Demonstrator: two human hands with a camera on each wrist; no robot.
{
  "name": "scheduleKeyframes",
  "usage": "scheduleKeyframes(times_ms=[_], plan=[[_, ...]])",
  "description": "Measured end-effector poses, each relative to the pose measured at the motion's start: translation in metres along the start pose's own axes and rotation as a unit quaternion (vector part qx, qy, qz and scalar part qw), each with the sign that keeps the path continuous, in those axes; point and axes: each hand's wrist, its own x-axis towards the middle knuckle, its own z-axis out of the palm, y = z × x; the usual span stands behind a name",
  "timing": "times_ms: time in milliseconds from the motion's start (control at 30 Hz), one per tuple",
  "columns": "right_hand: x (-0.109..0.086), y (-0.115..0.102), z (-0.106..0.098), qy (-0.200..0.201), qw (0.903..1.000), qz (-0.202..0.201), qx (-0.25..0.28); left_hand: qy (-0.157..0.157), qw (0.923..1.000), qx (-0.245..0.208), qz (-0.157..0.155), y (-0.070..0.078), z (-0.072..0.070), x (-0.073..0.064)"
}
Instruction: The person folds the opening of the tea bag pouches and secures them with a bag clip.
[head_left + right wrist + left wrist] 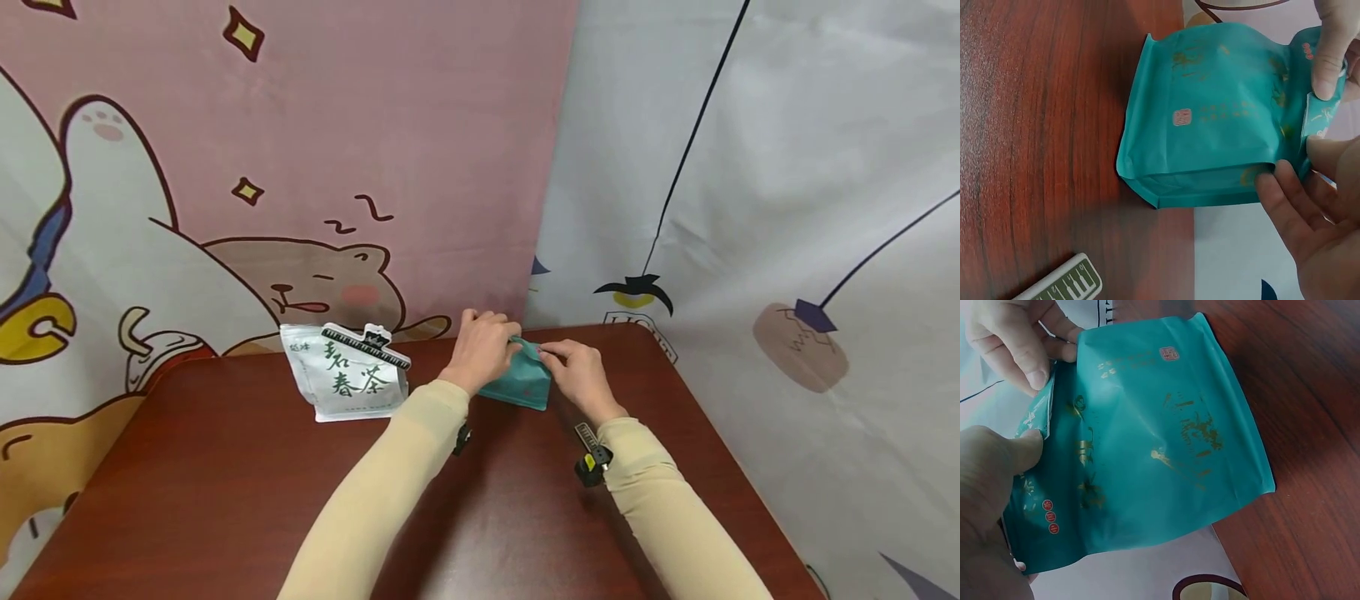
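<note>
A teal pouch [517,382] with gold print stands at the back of the table. Its top edge is folded over, as the fold [1040,412] in the left wrist view shows. My left hand [483,350] grips one end of that fold, its thumb [1027,452] pressing on the front. At the other end, my right hand [581,375] pinches the folded top between thumb and fingers. In the right wrist view the right fingers [1288,200] touch the pouch's side. The fingers behind the fold are partly hidden.
Left of the hands stands a white pouch [348,383] with green characters, a long clip [367,346] across its top. A bar with a piano-key pattern [1066,281] lies on the brown table [225,492], near my right wrist. A printed cloth [420,125] hangs behind.
</note>
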Motion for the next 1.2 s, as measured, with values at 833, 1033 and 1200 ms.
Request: scheduleKeyframes(times_ms=[833,1033,1200], plan=[[0.003,0.0,0.013,0.026,0.9988,0.019,-0.038,0.028,0.9958,0.087,0.005,0.007,0.01,0.01],[0.005,-0.001,0.013,0.019,0.9971,0.032,-0.066,0.021,0.9975,0.067,-0.006,0.004,0.009,0.01],[0.008,-0.001,0.012,0.017,0.997,0.04,-0.064,0.034,0.9976,0.061,-0.003,-0.002,0.006,0.01]])
